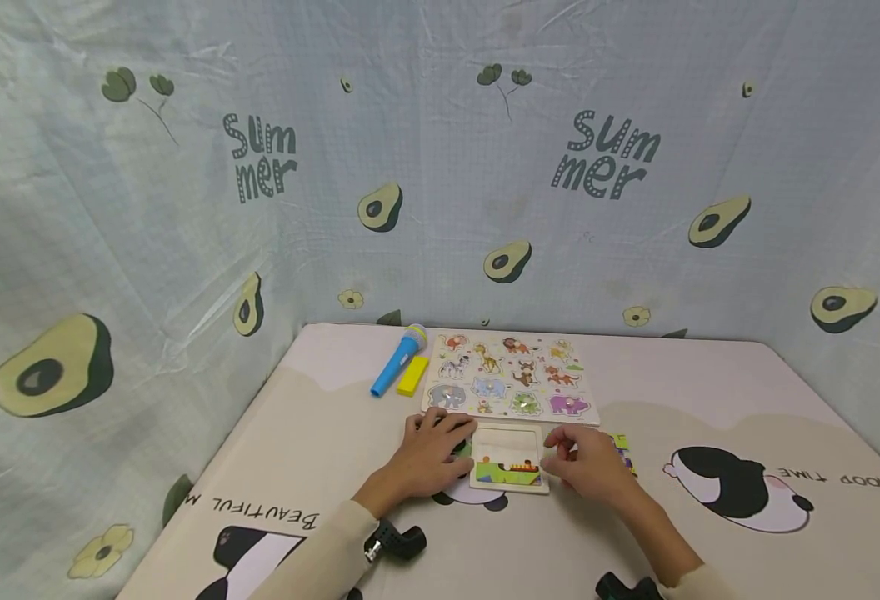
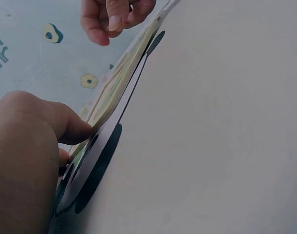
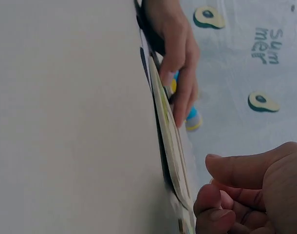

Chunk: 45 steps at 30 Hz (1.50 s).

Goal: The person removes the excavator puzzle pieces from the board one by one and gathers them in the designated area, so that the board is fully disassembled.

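Note:
A small wooden puzzle tray [image 1: 506, 440] lies flat between both hands. Its near part holds green puzzle pieces [image 1: 509, 476] with some orange and red, while its far part shows bare wood. My left hand [image 1: 425, 454] rests at the tray's left side, its thumb touching the edge in the left wrist view. A bit of green shows under that hand; what it is, I cannot tell. Just off the tray's right edge hovers my right hand [image 1: 590, 462], fingers loosely bent. In the right wrist view, nothing shows between its thumb [image 3: 233, 170] and fingers.
Behind the tray lies a large animal puzzle board [image 1: 511, 375]. A yellow block [image 1: 413, 376] and a blue toy microphone [image 1: 398, 361] lie to its left. Colourful pieces [image 1: 622, 450] sit partly hidden behind the right hand. A printed curtain [image 1: 440, 167] surrounds the table.

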Motion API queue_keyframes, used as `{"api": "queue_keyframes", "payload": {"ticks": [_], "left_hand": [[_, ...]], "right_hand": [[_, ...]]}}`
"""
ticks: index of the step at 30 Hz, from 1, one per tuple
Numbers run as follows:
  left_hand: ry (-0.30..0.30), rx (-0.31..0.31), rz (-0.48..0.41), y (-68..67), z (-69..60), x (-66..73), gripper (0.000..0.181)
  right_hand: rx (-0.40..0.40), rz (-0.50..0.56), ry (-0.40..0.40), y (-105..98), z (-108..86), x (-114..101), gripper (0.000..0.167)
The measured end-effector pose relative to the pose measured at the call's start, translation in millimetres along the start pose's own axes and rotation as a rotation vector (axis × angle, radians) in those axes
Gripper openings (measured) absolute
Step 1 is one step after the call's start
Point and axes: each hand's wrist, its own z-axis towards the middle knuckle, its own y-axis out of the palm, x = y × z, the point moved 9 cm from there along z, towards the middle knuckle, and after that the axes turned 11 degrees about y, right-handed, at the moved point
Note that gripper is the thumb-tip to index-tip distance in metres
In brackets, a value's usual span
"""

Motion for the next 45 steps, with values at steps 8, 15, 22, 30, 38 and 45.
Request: {"api": "queue_keyframes", "payload": {"ticks": [8, 15, 22, 30, 38, 45], "left_hand": [[0.003, -0.006, -0.01, 2.8, -2.2, 1.3, 0.058], [0.011, 0.004, 0.017, 3.2, -1.4, 0.4, 0.057], [0.011, 0.013, 0.025, -0.3, -0.2, -0.3, 0.057], [0.014, 0.019, 0.02, -2.3, 0.6, 0.0, 0.057], [0.015, 0.01, 0.023, -1.8, 1.7, 1.1, 0.057], [0.003, 0.007, 0.018, -2.7, 1.6, 2.0, 0.057]], "right_hand": [[-0.109, -0.089, -0.151, 42, -3.2, -34, 0.017], [-0.186, -0.158, -0.2, 65, -0.4, -51, 0.029], [-0.191, -0.212, -0.141, 72, 2.3, -52, 0.026], [-0.155, -0.246, -0.087, 72, 4.7, -50, 0.028], [-0.116, -0.21, -0.075, 69, 6.6, -47, 0.037], [-0.114, -0.158, -0.087, 69, 5.3, -48, 0.035]]}}
